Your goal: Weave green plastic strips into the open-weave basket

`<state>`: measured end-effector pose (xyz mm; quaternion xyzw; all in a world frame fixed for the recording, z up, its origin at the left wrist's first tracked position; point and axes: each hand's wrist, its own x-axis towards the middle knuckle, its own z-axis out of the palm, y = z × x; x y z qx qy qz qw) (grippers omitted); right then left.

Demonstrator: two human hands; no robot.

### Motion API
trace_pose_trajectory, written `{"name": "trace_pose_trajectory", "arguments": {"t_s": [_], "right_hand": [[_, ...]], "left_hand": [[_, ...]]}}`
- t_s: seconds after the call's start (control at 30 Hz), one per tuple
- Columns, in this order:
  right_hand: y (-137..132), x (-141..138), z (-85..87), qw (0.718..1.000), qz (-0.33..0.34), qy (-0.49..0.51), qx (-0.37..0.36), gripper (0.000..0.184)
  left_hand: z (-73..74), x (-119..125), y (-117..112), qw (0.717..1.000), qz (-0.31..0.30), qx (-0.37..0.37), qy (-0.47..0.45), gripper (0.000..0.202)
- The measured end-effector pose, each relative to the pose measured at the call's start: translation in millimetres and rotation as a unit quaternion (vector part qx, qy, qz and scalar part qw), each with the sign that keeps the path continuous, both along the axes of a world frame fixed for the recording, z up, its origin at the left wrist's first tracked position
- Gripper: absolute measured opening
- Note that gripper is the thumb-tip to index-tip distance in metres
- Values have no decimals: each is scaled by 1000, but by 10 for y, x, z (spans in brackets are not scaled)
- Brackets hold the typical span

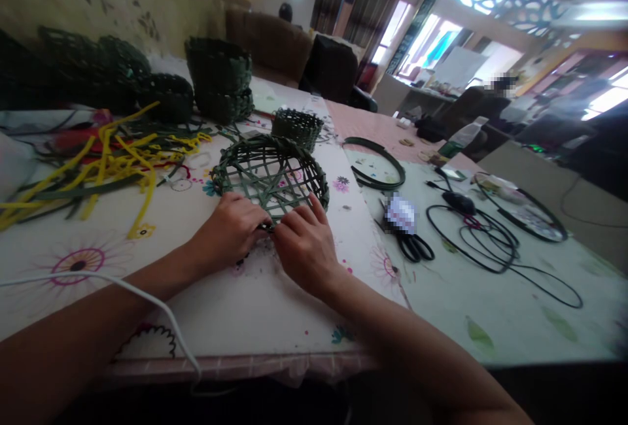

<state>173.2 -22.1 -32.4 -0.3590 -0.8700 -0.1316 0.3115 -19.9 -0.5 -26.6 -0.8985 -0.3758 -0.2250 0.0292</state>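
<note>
A dark green woven basket [267, 180] of flat strips lies on the flowered tablecloth [186, 301], its open lattice showing the cloth through it. At the basket's near rim, my left hand [235, 225] is closed with fingers pinched on the edge. Right beside it, my right hand [307, 242] also has its fingers curled over the same rim, the index finger raised a little. Both sets of fingertips nearly meet, and what lies between them is mostly hidden. Just behind stands a smaller green basket [297, 127].
Yellow strips [105, 170] lie loose at left, with stacked green baskets [218, 75] behind. To the right are a coiled green band [375, 163], black-handled scissors [416, 247], a mouse [458, 201] with looped cable, and a plastic bottle [461, 137]. A white cord [147, 294] crosses my left forearm.
</note>
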Motion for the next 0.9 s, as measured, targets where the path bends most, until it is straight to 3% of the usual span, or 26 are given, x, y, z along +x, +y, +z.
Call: {"name": "trace_pose_trajectory", "arguments": {"t_s": [0.17,0.4,0.57,0.77,0.9], "right_hand": [[-17,-40,10,998,-2,-55,36,28],[43,23,28,998,-1,-55,-27,26],[95,117,106,989,78,-41,-116,19],[104,27,12,995,46,-9,-93,21],[92,-50,-51,996,19,-20,-84,12]], "left_hand": [[0,31,-34,1000,2,14,-3,11],[-23,16,-19,1000,7,-5,-25,10],[-27,-1,0,999,2,-18,-29,10],[-17,19,-14,1000,2,-10,-22,8],[-7,36,-33,1000,5,-11,-16,8]]}}
